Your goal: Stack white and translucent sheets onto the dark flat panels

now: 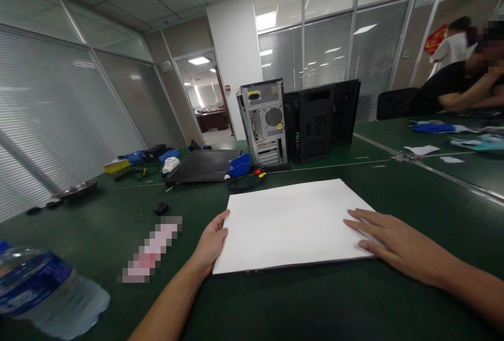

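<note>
A flat white rectangular sheet or panel (291, 228) lies in front of me, with a thin dark edge showing along its near side. I cannot tell what is under its white face. At its left edge my left hand (211, 244) is closed, thumb near the top and the other fingers partly hidden at the side. Across the right end my right hand (384, 236) rests flat, fingers spread over the white surface and holding nothing.
Beyond the panel stand an open computer case (263, 126) and black case parts (315, 123). A black flat monitor (202, 166), a blue connector (239, 165) and cables lie behind. Left are a water bottle (47, 294) and a black round cap (161, 208). A person (449, 86) sits far right.
</note>
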`<state>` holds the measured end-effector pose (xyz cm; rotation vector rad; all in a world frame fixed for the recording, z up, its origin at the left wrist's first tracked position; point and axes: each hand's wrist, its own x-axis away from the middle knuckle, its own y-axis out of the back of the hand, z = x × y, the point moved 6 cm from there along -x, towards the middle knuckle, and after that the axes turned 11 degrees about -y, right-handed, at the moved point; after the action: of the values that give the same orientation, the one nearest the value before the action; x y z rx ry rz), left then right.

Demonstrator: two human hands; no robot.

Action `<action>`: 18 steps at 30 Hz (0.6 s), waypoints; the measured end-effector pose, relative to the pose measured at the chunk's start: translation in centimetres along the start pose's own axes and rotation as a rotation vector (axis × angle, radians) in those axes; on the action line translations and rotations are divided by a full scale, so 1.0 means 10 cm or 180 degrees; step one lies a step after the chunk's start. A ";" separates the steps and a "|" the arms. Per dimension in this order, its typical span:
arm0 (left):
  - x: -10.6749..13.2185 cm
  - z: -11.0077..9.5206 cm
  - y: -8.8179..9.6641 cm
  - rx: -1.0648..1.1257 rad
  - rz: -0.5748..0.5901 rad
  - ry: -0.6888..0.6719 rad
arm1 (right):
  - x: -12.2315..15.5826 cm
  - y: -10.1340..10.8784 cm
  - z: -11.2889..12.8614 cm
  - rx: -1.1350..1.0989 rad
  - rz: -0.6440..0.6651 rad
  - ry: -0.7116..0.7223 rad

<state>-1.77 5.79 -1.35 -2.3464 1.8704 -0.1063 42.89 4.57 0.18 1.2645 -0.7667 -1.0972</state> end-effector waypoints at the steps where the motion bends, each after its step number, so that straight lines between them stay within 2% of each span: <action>1: 0.00 0.00 0.00 -0.0003 -0.0008 0.0023 | 0.00 -0.01 0.00 0.0029 0.0006 0.0016; 11: 0.04 -0.05 -0.02 0.0034 -0.0003 0.0012 | 0.03 0.01 0.06 0.0227 -0.0250 0.0244; 18: 0.04 -0.09 -0.08 0.0009 0.0016 -0.0068 | 0.11 0.17 0.56 0.0430 -0.0740 0.1022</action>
<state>-1.05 5.47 -0.36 -2.3317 1.8650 -0.0828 38.47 1.47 2.77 1.6288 -0.4646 -1.0033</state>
